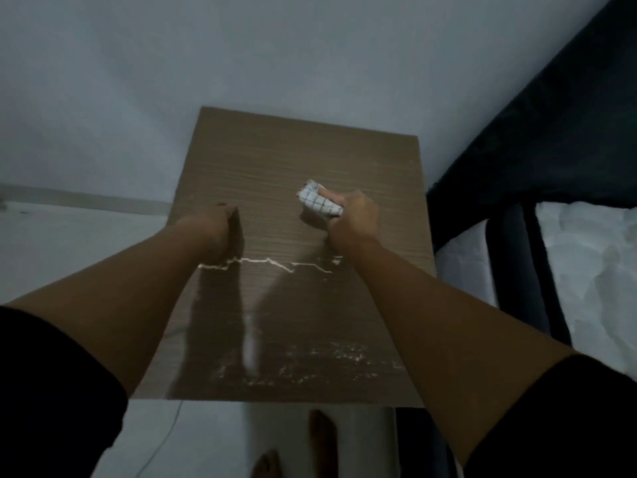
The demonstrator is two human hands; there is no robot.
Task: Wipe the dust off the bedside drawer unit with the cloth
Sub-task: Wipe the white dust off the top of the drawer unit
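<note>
The bedside drawer unit (293,157) shows its brown wood-grain top from above. My right hand (351,215) is closed around a bunched white cloth with a dark grid pattern (319,203), pressed on the top right of centre. My left hand (215,229) rests on the top near its left edge with the fingers curled in and nothing in it. A thin white line of dust (269,262) runs across the top between my hands. More pale dust specks (327,363) lie near the front edge. A glossy streak (250,346) reflects light at the front.
A pale wall (241,56) stands behind the unit. A bed with a dark frame (551,150) and white bedding (593,270) is close on the right. White floor (51,243) lies to the left, with a thin cable (165,439) and my bare feet (322,439) below.
</note>
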